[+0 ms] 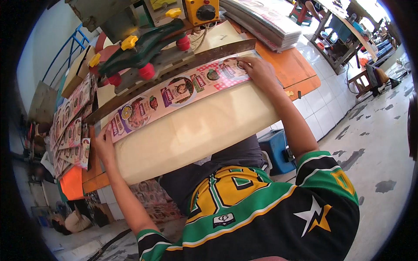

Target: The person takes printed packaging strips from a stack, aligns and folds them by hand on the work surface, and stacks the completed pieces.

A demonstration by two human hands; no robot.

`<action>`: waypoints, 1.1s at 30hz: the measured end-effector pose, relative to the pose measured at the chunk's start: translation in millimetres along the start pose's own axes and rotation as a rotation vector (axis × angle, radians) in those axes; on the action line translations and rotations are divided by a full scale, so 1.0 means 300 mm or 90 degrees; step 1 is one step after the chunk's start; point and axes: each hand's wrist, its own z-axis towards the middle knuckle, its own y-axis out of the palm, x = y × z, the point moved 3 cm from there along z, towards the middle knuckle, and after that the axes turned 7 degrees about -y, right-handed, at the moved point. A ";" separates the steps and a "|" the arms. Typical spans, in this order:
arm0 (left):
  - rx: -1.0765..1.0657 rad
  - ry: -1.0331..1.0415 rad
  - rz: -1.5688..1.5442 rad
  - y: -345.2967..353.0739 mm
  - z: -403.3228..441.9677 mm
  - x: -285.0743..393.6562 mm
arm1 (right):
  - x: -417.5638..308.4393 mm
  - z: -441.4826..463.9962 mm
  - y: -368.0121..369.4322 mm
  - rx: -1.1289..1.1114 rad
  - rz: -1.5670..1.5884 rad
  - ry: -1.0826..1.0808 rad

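A long printed strip (156, 100) with food pictures and a red checked pattern lies flat across a cream-coloured board (196, 122). Its far edge runs along a dark metal bar (209, 53). My left hand (105, 145) holds the strip's left end, fingers closed at its corner. At the other end, my right hand (257, 73) has thumb and fingers closed on the strip's right edge. Just beyond the bar stands a machine with a dark green clamp arm (143, 48), yellow knobs (129, 42) and red round pads (146, 71).
More printed strips (72, 126) lie in a loose heap on the left. A thick stack of printed sheets (270, 26) sits at the back right of the orange table (300, 71). A yellow control box (202, 11) stands behind, and a blue bin (278, 150) below.
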 end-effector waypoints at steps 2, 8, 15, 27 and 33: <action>0.016 0.046 -0.034 0.007 0.005 -0.008 | 0.003 0.000 0.003 0.000 -0.019 0.029; 0.033 -0.027 -0.010 -0.002 0.001 -0.001 | 0.005 -0.002 0.007 0.027 -0.007 0.017; 0.053 -0.008 -0.055 0.006 0.004 -0.016 | -0.017 -0.005 -0.008 0.024 0.005 0.006; 0.068 -0.040 -0.054 -0.001 -0.003 -0.007 | -0.017 -0.005 -0.008 0.028 0.002 0.009; 0.054 -0.054 -0.061 0.008 0.004 -0.019 | -0.006 -0.006 -0.005 0.044 -0.003 -0.023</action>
